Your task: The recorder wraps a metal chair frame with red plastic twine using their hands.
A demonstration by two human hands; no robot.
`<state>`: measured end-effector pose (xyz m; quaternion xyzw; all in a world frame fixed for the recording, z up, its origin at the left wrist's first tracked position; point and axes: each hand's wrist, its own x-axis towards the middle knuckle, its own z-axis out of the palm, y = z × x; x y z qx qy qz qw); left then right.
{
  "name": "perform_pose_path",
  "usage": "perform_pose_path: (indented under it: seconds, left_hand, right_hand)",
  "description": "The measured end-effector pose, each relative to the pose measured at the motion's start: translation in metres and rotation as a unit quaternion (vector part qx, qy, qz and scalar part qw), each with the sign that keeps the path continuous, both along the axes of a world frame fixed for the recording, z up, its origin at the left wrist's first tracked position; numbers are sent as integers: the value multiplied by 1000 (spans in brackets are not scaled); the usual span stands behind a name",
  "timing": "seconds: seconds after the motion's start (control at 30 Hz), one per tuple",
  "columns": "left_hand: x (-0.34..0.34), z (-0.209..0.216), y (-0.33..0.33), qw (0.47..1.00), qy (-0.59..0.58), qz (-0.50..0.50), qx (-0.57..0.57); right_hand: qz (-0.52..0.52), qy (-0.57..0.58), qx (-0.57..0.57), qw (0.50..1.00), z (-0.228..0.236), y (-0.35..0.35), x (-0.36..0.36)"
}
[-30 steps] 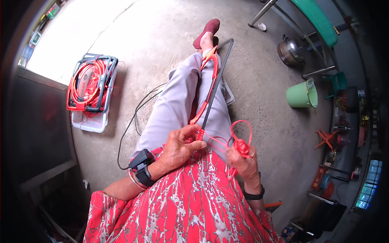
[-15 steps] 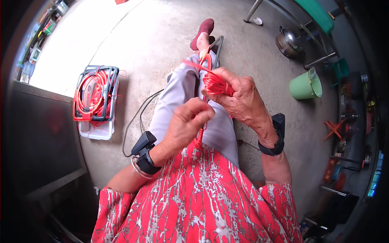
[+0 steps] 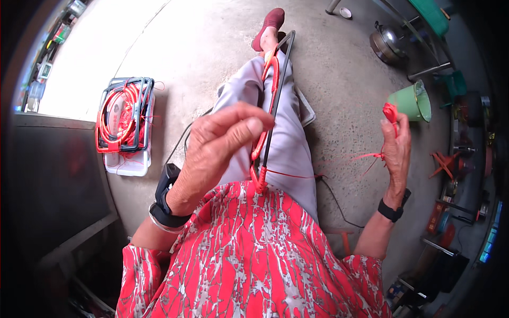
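From where I stand, the seated person has a thin black metal frame lying lengthwise over the lap and legs, a red band running beside it. Close to the body, the frame's end is wound with red cord, and a strand leads off to the right across the thigh. The left hand hovers over the frame, thumb and forefinger near each other; I cannot tell whether they pinch anything or touch the bar. The right hand is out to the side, fingers clamped around a red cord bundle that pokes out above the thumb, with loose strands trailing from the palm.

On the floor to the left sits a white plastic tub, heaped with black frames, red hoops and tangled red cord; the pile rises above the rim. Beyond the right hand stands a green bucket with a liner folded over its lip; I can't make out what lies in it. Farther back, a lidded metal pot rests near a table leg, its contents hidden, with a small white dish beyond.
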<state>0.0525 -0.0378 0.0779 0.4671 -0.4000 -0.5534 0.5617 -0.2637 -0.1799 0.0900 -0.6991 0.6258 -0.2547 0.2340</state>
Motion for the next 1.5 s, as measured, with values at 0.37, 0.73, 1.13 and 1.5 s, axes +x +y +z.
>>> perform_pose_path:
  seconds: [0.37,0.73,1.13,1.5]
  left_hand:
    - [-24,-6,-6,959,-264,56,-85]
    - [-24,-83,14,955,135,237,116]
    - [-51,-99,33,934,198,146,260]
    - [-50,-66,45,955,132,-90,249]
  right_hand:
    - [447,19,-145,882,8,48,133]
    - [336,-212,8,918,-58,87,114]
    - [358,-193,-25,913,-106,101,118]
    - [230,-211,-12,950,-95,76,54]
